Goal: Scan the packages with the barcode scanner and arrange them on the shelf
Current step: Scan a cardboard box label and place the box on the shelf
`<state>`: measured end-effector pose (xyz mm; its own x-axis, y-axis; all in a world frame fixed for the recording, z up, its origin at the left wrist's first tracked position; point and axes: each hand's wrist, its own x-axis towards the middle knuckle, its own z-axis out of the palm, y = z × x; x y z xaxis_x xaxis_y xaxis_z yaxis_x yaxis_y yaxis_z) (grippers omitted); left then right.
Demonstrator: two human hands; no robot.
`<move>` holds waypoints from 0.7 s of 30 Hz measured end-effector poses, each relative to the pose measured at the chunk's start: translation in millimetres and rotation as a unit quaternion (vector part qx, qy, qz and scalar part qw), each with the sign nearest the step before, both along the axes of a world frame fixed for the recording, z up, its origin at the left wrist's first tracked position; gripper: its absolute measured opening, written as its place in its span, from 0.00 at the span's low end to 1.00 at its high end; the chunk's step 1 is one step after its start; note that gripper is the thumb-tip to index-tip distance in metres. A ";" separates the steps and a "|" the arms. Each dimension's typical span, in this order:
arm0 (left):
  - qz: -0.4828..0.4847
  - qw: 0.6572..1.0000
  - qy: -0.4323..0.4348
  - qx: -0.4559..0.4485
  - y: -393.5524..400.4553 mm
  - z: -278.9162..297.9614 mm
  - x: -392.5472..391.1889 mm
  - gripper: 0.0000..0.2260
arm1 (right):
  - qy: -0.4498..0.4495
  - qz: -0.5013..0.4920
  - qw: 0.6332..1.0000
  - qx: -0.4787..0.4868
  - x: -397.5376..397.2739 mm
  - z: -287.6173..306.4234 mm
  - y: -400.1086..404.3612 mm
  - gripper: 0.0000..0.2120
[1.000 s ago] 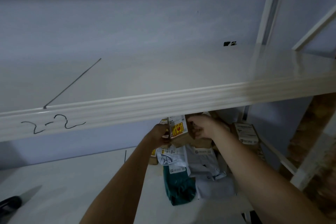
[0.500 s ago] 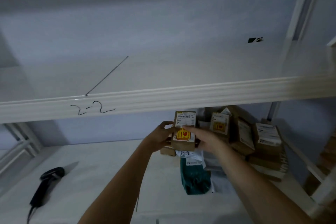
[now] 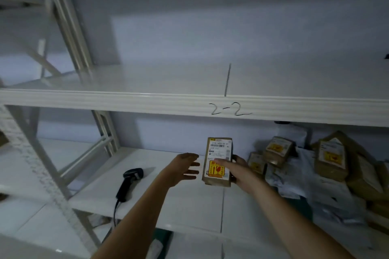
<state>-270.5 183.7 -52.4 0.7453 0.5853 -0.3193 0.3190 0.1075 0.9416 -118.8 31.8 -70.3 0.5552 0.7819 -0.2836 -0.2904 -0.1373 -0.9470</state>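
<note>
While the barcode scanner lay untouched on the lower shelf, its cable trailing over the front edge, a person held one small brown package upright above that shelf, printed label and barcode facing the camera. The right hand had the package in its grip, thumb pressed across the yellow-and-red handling sticker and fingers wrapped behind the right edge. The left hand hovered just beside the package's left side, fingers spread and clear of it, holding nothing, on the side where the scanner rested.

To the right, on the same lower shelf, a loose heap of parcels waited: several brown boxes with similar yellow stickers, tilted against one another, and pale plastic mailers beneath and around them. Whether any of these had been scanned could not be told from the view.

Above, the upper shelf, its front rail hand-marked "2-2", showed only bare white board and a thin dark seam line in the part visible. No package stood on it.

Judged from how things lay, the job looked to be near its beginning: one package was in hand with its barcode exposed, the scanner had yet to be picked up, and the heap remained unsorted. Left to do, it seemed, were the scan of this package, its placing on a shelf, and the same for each parcel in the pile.
</note>
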 end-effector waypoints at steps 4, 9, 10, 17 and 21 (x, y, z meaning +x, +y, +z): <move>0.080 0.996 0.012 -0.029 48.5 -20.2 -82.8 0.13 | -0.008 -0.006 1.000 -0.002 -63.9 -13.8 52.4 0.27; 0.166 0.983 0.031 -0.068 100.4 -45.0 -164.7 0.09 | -0.014 -0.025 0.999 -0.030 -125.9 -29.9 113.8 0.28; 0.180 0.980 0.034 -0.073 109.0 -50.1 -175.8 0.09 | -0.014 -0.025 0.999 -0.037 -134.6 -32.6 124.5 0.28; 0.263 0.961 0.047 -0.071 172.9 -73.6 -206.2 0.07 | -0.032 -0.024 0.997 -0.060 -159.8 -47.1 197.1 0.18; 0.263 0.956 0.124 -0.031 212.5 -96.2 -201.0 0.08 | -0.026 -0.024 0.997 -0.062 -154.4 -69.0 244.8 0.19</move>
